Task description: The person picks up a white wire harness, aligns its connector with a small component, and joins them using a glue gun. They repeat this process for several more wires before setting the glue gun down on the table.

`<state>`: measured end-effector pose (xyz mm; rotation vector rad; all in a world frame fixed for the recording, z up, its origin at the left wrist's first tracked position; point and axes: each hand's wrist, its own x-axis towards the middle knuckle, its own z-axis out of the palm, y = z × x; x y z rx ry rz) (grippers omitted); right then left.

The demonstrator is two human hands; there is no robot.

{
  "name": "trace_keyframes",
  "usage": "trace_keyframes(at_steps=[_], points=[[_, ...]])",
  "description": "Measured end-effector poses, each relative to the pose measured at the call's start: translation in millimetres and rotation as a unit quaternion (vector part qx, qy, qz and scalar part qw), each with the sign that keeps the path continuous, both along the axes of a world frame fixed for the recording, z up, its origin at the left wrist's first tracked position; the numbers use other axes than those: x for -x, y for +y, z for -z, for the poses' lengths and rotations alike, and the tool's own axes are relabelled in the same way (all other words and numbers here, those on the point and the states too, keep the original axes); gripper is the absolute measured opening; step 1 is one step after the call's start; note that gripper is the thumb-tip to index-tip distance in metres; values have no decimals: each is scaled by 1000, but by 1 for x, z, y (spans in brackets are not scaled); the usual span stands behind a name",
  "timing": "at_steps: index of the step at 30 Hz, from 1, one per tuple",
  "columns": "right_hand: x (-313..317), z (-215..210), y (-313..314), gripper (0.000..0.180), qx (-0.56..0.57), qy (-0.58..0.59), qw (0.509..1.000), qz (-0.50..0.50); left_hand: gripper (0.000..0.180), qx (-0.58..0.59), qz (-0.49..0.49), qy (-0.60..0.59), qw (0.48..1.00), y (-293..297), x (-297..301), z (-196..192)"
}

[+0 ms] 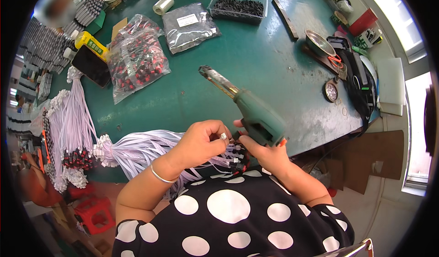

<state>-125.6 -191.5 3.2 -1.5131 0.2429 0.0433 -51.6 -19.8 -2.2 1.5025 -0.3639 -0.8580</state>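
Note:
My right hand (269,155) is closed around a green handheld gas torch (259,113). Its long metal nozzle points up and to the left, over the table, and I cannot see a flame. To the left of it, my left hand (201,142) pinches a small white connector (223,136) between thumb and finger; the wire behind it is mostly hidden. Under and beside this hand lies a fanned bundle of white cables (141,145). Their ends near me, with small white connectors and red and black pieces, rest against my polka-dot top.
Clear bags of red and black parts (137,64), a grey bag (190,28) and a clear tub of black pieces (240,7) stand farther back on the green table (196,87). More cable bundles (75,115) hang at left. A metal bowl (319,44) sits at right.

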Motion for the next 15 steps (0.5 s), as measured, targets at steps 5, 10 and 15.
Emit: trace_keyframes(at_steps=[5, 10, 15], points=[[31, 4, -41, 40, 201, -114, 970, -74, 7, 27, -34, 47, 998, 4, -2, 5], [84, 28, -60, 33, 138, -190, 970, -66, 7, 48, -41, 78, 995, 3, -5, 5], [91, 88, -100, 46, 32, -287, 912, -291, 8, 53, -63, 67, 994, 1, -5, 7]])
